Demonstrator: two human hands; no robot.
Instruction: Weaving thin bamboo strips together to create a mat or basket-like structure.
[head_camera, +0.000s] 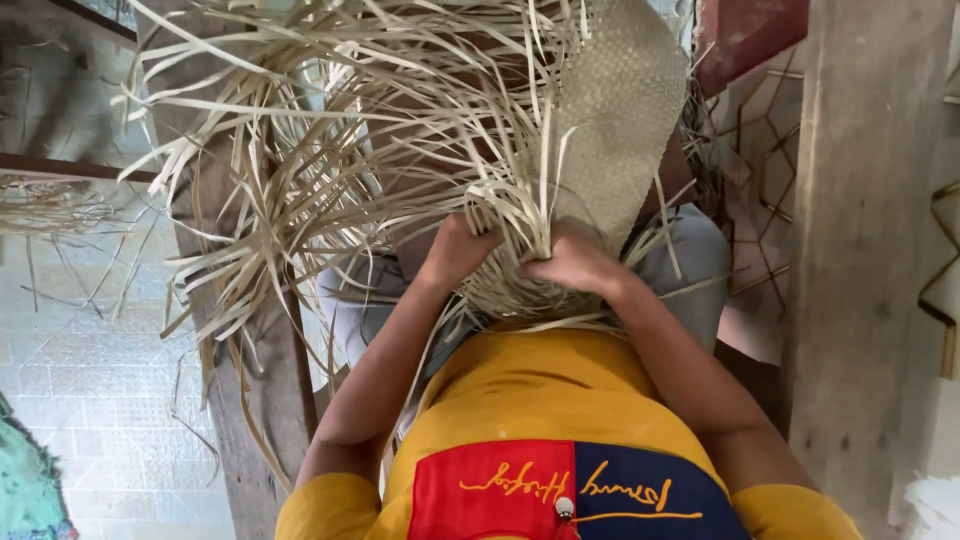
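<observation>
Loose pale strips (300, 150) fan across the upper left, partly hiding a dark wooden post (250, 400). At centre, the left hand (455, 250) and right hand (575, 262) are both closed on strands of the woven mat (620, 110), upper right.

The fingertips of both hands, the left hand (455, 250) and the right hand (575, 262), are buried among the loose straw strips (330, 130), so what exactly each one pinches cannot be told. The woven mat (620, 110) and the strips run off the top edge, and the mat's lower end is hidden behind the hands. The person's lap shows only in patches under the straw.
</observation>
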